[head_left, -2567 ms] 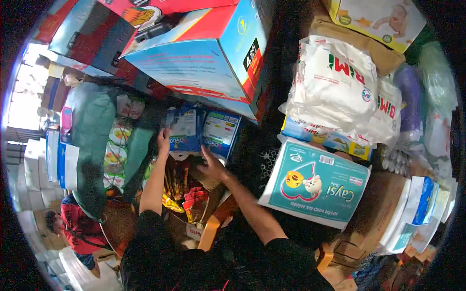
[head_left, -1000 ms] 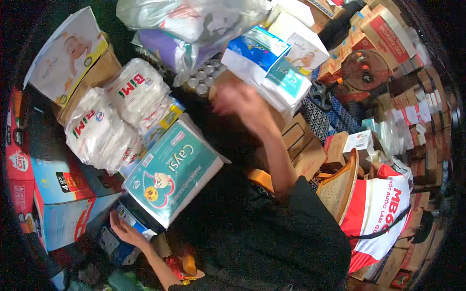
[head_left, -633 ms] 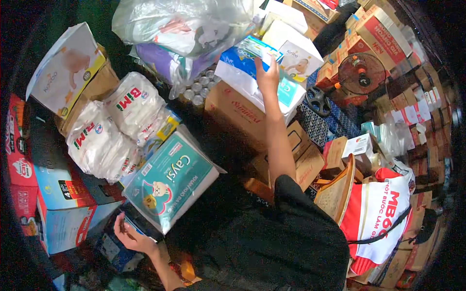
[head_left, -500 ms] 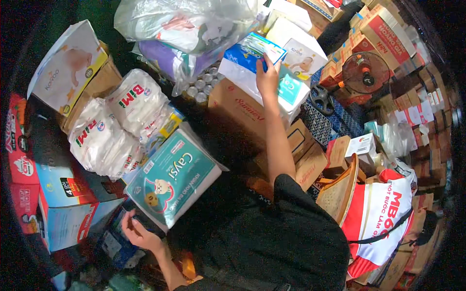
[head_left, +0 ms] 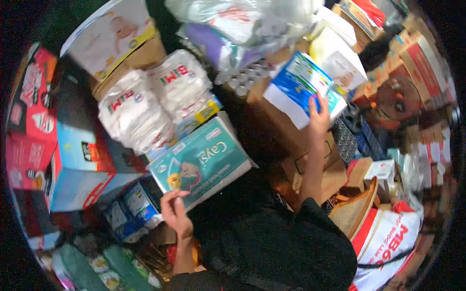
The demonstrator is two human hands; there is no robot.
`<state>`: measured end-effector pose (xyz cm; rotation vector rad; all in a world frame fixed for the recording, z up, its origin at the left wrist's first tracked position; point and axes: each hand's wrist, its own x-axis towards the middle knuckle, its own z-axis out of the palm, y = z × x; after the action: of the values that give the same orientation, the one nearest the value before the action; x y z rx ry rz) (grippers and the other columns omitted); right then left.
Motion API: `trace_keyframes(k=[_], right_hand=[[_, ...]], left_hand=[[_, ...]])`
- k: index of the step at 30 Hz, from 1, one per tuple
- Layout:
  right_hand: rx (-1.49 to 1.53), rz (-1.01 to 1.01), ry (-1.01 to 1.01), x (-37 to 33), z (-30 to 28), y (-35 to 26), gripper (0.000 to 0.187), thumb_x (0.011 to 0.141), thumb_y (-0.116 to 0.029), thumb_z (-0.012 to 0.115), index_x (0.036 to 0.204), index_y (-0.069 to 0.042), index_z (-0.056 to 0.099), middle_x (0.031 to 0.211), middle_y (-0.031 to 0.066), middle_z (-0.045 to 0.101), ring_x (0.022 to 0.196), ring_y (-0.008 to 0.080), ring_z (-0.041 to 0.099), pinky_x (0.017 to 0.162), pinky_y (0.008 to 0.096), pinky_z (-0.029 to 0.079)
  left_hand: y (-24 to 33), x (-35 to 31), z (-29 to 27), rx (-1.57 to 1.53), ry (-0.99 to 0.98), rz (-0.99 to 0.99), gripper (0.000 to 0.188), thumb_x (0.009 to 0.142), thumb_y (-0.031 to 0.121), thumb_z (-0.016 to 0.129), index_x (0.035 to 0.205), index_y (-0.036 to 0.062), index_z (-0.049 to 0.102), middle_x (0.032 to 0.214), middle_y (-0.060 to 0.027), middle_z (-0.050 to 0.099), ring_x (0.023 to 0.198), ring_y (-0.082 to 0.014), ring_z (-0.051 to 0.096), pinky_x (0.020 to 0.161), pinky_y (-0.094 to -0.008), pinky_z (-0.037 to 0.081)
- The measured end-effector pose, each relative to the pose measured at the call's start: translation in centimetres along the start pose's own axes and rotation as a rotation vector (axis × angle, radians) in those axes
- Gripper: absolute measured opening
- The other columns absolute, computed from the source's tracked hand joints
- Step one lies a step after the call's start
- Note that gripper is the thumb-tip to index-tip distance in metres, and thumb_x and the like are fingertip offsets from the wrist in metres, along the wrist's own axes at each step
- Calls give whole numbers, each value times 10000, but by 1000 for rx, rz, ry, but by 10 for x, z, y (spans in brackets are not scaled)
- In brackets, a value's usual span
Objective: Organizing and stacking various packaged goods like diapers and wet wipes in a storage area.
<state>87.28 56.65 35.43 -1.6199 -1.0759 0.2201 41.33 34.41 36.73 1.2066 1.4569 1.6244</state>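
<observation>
My left hand (head_left: 177, 216) is at the lower left corner of a teal and white soft pack (head_left: 204, 162) with cartoon animals, fingers stretched out and fingertips at its edge. Whether they touch it is hard to tell. On the right, my right hand (head_left: 319, 114) rests with fingers apart at the near edge of a blue and white soft pack (head_left: 301, 82). Part of another teal pack (head_left: 336, 103) shows beside those fingers. Two white plastic-wrapped packs (head_left: 133, 109) with red and green lettering lie just beyond the first teal pack.
A carton with a baby picture (head_left: 109, 36) stands far left, above a light-blue box (head_left: 80, 172). Clear plastic bags (head_left: 242, 24) and several cans (head_left: 247, 77) lie at the back. To the right are a fan (head_left: 398, 102), a conical hat (head_left: 357, 203), a red-white bag (head_left: 388, 242) and stacked cartons.
The whole view has shifted, so things appear farther right. My left hand has come up to the teal pack's corner. My right hand sits slightly nearer the blue pack's front edge.
</observation>
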Motion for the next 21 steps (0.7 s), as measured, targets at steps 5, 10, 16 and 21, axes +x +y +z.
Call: trace_keyframes(k=[5,10,16,21], right_hand=[[309,125,-142,-40,-35,-33,508,1102,-205,683,1569,-28,592,1442,150,670,1248,193,630,1108,338,491],[425,176,-439,-85,-51,-79,536,1088,-165,679,1574,27,560,1549,158,606,1315,223,616,1164,378,463],[504,275,-689,-149,-24,-117,569,1035,2,645,1591,36,532,1581,165,587,1336,192,597,1162,343,443],[504,11,-791,-182,-1,-157,916,896,82,723,1709,23,305,1659,199,494,1443,256,532,1224,369,388]], left_hand=[[19,12,35,-36,-336,-140,272,1031,-12,563,1270,-5,692,1215,-127,761,1171,-208,708,1074,-360,522],[23,40,92,-113,-581,-88,616,1073,183,624,1625,-16,438,1617,-175,540,1484,-275,529,1242,-410,397],[26,28,89,-80,-316,-40,792,1047,197,677,1697,-30,286,1669,-230,442,1580,-321,401,1312,-440,267],[27,8,38,-8,-145,-157,781,1049,231,730,1688,0,346,1503,-185,479,1418,-291,507,1204,-407,410]])
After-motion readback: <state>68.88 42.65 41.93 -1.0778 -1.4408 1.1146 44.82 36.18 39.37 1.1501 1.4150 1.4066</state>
